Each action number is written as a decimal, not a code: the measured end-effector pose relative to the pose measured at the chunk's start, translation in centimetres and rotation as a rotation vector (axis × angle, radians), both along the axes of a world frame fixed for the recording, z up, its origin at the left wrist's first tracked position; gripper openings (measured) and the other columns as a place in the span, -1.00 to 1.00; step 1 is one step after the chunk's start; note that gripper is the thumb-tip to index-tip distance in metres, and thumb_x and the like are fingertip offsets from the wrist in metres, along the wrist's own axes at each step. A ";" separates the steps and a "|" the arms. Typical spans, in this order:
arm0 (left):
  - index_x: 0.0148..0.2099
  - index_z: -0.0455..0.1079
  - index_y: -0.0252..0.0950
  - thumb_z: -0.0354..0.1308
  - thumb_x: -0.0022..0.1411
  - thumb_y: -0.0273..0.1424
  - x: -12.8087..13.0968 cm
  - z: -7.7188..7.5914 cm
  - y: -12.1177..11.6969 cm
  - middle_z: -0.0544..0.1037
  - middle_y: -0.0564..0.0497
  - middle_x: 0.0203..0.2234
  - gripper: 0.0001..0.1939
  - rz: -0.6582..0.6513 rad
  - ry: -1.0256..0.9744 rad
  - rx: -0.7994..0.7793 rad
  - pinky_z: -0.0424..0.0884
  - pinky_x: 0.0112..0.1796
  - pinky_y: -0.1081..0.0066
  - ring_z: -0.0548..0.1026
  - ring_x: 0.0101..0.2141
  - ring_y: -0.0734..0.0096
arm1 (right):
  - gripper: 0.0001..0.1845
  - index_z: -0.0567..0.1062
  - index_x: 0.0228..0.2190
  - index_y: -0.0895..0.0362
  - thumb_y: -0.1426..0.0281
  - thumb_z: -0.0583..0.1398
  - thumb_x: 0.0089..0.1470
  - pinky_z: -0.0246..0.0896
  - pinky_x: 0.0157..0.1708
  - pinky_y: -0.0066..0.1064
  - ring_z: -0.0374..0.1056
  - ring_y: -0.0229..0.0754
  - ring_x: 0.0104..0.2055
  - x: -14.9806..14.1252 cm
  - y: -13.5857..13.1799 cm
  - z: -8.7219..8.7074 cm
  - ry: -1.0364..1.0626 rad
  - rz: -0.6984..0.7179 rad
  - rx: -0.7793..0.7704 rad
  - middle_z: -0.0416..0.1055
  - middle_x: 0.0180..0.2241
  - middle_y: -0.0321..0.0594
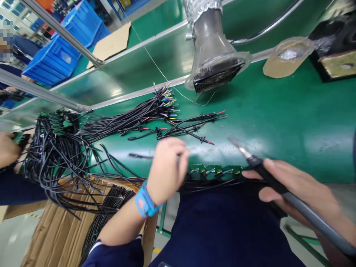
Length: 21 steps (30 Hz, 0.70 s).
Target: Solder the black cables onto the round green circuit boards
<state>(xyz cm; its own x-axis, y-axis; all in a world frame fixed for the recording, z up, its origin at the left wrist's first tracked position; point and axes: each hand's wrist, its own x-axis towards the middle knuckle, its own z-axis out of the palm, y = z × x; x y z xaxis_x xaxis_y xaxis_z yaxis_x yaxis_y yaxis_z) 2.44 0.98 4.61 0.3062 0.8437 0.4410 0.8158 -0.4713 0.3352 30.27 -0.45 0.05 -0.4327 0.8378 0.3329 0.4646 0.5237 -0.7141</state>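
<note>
My right hand [303,185] grips a soldering iron [268,174], its metal tip pointing up and left over the green bench. My left hand [168,163], with a blue band on the wrist, is closed round a short black cable [140,156]; one end sticks out to the left, and the fingers hide the rest. Between the hands, several small green circuit boards [211,171] with coloured wires line the bench's front edge. Loose black cables [189,128] with red wire ends lie beyond my left hand, beside a large bundle of black cables [125,118] with stripped coloured ends.
A fume extractor hood [214,55] hangs over the back of the bench. A roll of tape [287,57] and a soldering-iron stand [338,55] are at the right. Tangled cables with boards [55,148] pile up left, near another person's hand [8,150]. Thin wire [158,68] dangles down.
</note>
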 end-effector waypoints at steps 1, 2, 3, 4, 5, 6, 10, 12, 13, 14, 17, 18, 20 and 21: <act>-0.22 0.22 -0.27 0.02 0.21 -0.55 0.5 -0.4 -1.3 0.42 -0.04 -0.30 -0.90 -0.071 0.053 -0.121 0.38 -0.18 0.31 0.38 -0.22 0.36 | -0.29 -0.05 0.18 -0.20 0.24 0.14 0.07 0.40 -0.36 -0.37 0.45 -0.18 -0.33 -0.6 0.3 -0.2 0.033 0.074 0.051 0.53 -0.35 -0.38; -0.22 0.22 -0.29 0.01 0.21 -0.54 0.9 -1.2 -2.4 0.43 -0.06 -0.30 -0.91 -0.108 0.067 -0.211 0.40 -0.20 0.31 0.39 -0.23 0.35 | -0.29 -0.05 0.19 -0.16 0.25 0.13 0.08 0.40 -0.38 -0.40 0.45 -0.19 -0.34 -1.2 0.6 -0.6 0.063 0.128 0.097 0.53 -0.38 -0.38; -0.22 0.22 -0.30 0.00 0.22 -0.54 1.2 -2.2 -3.2 0.43 -0.09 -0.27 -0.92 -0.107 0.059 -0.276 0.40 -0.19 0.31 0.40 -0.21 0.34 | -0.31 -0.02 0.19 -0.13 0.25 0.13 0.08 0.40 -0.40 -0.41 0.45 -0.20 -0.34 -1.7 0.9 -0.9 0.085 0.152 0.120 0.52 -0.40 -0.36; -0.21 0.22 -0.31 -0.02 0.23 -0.54 1.4 -3.3 -3.6 0.43 -0.12 -0.24 -0.93 -0.084 0.033 -0.318 0.40 -0.16 0.29 0.40 -0.18 0.33 | -0.34 0.03 0.17 -0.11 0.25 0.14 0.07 0.40 -0.40 -0.41 0.46 -0.20 -0.34 -2.1 1.1 -1.3 0.097 0.137 0.118 0.52 -0.40 -0.34; -0.22 0.22 -0.31 -0.02 0.24 -0.53 1.5 -4.3 -3.8 0.42 -0.14 -0.21 -0.93 -0.047 -0.004 -0.347 0.39 -0.13 0.27 0.39 -0.15 0.32 | -0.38 0.10 0.15 -0.09 0.26 0.14 0.07 0.41 -0.39 -0.41 0.46 -0.19 -0.34 -2.3 1.4 -1.7 0.099 0.107 0.106 0.52 -0.38 -0.32; -0.22 0.23 -0.31 -0.03 0.25 -0.53 1.5 -5.1 -3.8 0.41 -0.15 -0.19 -0.94 -0.012 -0.042 -0.369 0.38 -0.11 0.25 0.38 -0.13 0.31 | -0.43 0.16 0.12 -0.08 0.27 0.15 0.07 0.41 -0.38 -0.40 0.47 -0.19 -0.34 -2.5 1.5 -2.0 0.091 0.078 0.075 0.52 -0.35 -0.29; -0.27 0.27 -0.30 0.00 0.24 -0.50 1.3 -6.5 -2.5 0.41 -0.08 -0.28 -0.96 0.037 -0.198 -0.426 0.37 -0.15 0.29 0.39 -0.19 0.36 | -0.64 0.35 -0.06 0.04 0.34 0.14 0.05 0.42 -0.32 -0.37 0.48 -0.18 -0.34 -2.7 2.0 -2.5 0.088 -0.027 -0.175 0.54 -0.33 -0.23; -0.29 0.30 -0.31 0.03 0.22 -0.49 1.3 -6.3 -2.0 0.41 -0.05 -0.32 -0.96 0.048 -0.255 -0.449 0.37 -0.18 0.33 0.39 -0.24 0.40 | -0.75 0.37 -0.18 0.07 0.33 0.15 0.04 0.41 -0.40 -0.41 0.48 -0.20 -0.39 -2.6 2.1 -2.5 0.142 -0.089 -0.332 0.54 -0.42 -0.25; -0.30 0.31 -0.31 0.05 0.22 -0.48 1.4 -6.2 -1.8 0.40 -0.04 -0.33 -0.96 0.055 -0.271 -0.461 0.37 -0.19 0.35 0.39 -0.25 0.41 | -0.79 0.36 -0.24 0.08 0.31 0.15 0.04 0.40 -0.45 -0.44 0.48 -0.21 -0.42 -2.6 2.1 -2.6 0.172 -0.107 -0.394 0.53 -0.46 -0.27; -0.32 0.32 -0.31 0.06 0.21 -0.48 1.4 -6.1 -1.6 0.40 -0.03 -0.34 -0.95 0.062 -0.278 -0.473 0.37 -0.19 0.36 0.39 -0.26 0.42 | -0.82 0.36 -0.29 0.08 0.30 0.15 0.03 0.38 -0.49 -0.45 0.47 -0.21 -0.44 -2.5 2.2 -2.7 0.196 -0.109 -0.439 0.52 -0.48 -0.27; -0.35 0.35 -0.31 0.09 0.19 -0.46 1.5 -6.1 -1.4 0.39 -0.03 -0.33 -0.94 0.077 -0.269 -0.500 0.37 -0.19 0.35 0.39 -0.26 0.42 | -0.83 0.36 -0.34 0.09 0.28 0.16 0.01 0.38 -0.47 -0.43 0.48 -0.18 -0.40 -2.2 2.3 -2.9 0.220 -0.063 -0.484 0.50 -0.53 -0.28; -0.35 0.35 -0.31 0.09 0.19 -0.45 1.4 -6.1 -1.4 0.39 -0.04 -0.33 -0.93 0.076 -0.265 -0.506 0.36 -0.18 0.34 0.39 -0.25 0.41 | -0.84 0.36 -0.35 0.09 0.28 0.16 0.01 0.38 -0.43 -0.40 0.48 -0.15 -0.34 -2.1 2.3 -3.0 0.221 -0.058 -0.483 0.49 -0.54 -0.28; -0.35 0.36 -0.30 0.09 0.19 -0.44 1.3 -6.2 -1.4 0.39 -0.05 -0.31 -0.94 0.067 -0.261 -0.521 0.37 -0.17 0.32 0.40 -0.24 0.39 | -0.85 0.36 -0.37 0.09 0.28 0.16 0.00 0.38 -0.35 -0.36 0.47 -0.08 -0.23 -2.0 2.3 -3.0 0.212 -0.054 -0.481 0.48 -0.56 -0.27; -0.35 0.36 -0.30 0.10 0.18 -0.44 1.2 -6.3 -1.4 0.39 -0.05 -0.30 -0.94 0.063 -0.263 -0.526 0.37 -0.17 0.32 0.40 -0.24 0.39 | -0.86 0.36 -0.39 0.09 0.29 0.16 0.00 0.38 -0.33 -0.34 0.46 -0.06 -0.19 -2.0 2.3 -3.0 0.201 -0.055 -0.479 0.48 -0.57 -0.26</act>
<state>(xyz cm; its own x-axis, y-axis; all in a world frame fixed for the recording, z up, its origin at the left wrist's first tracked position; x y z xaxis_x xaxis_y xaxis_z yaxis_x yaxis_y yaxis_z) 3.60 -0.47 -1.69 0.1857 0.9825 0.0127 0.6942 -0.1403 0.7060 28.26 1.89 -2.96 -0.3509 0.9362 -0.0218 0.3117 0.0948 -0.9455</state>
